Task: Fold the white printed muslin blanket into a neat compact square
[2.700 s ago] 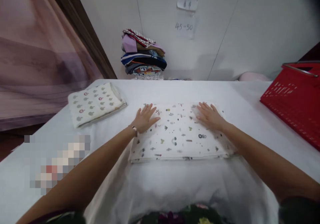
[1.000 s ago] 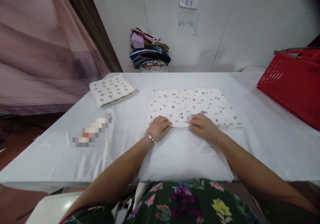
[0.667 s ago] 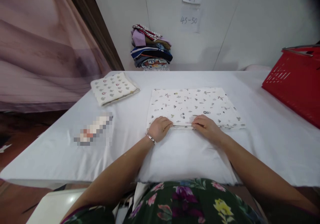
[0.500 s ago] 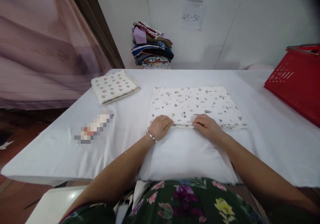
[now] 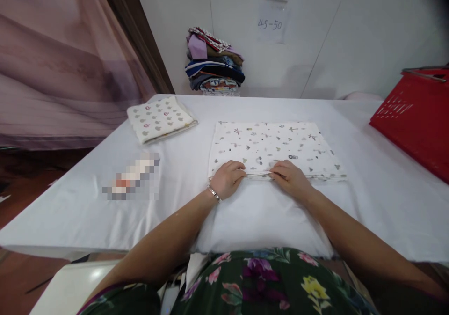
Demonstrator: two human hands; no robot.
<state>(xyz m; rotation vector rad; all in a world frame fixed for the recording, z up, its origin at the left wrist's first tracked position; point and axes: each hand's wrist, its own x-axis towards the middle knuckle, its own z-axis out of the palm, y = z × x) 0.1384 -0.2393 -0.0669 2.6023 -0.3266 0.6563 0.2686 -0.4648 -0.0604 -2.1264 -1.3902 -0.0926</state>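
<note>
A white cloth with small plant prints lies folded in a flat rectangle in front of me. At its near edge, left of the middle, my left hand pinches the folded layers between thumb and fingers. My right hand grips the same edge a little farther right, fingers closed on the fabric. The cloth's layers show as a thin stack between the two hands. A bracelet circles my left wrist.
Another folded patterned cloth lies at the table's back left, with a blurred-out object nearer me. A red basket stands at the right. Behind the white table is a pile of folded fabrics by the wall.
My left hand has shifted slightly right along the near edge of the cloth. My right hand stays at almost the same spot, and the view has moved a little.
</note>
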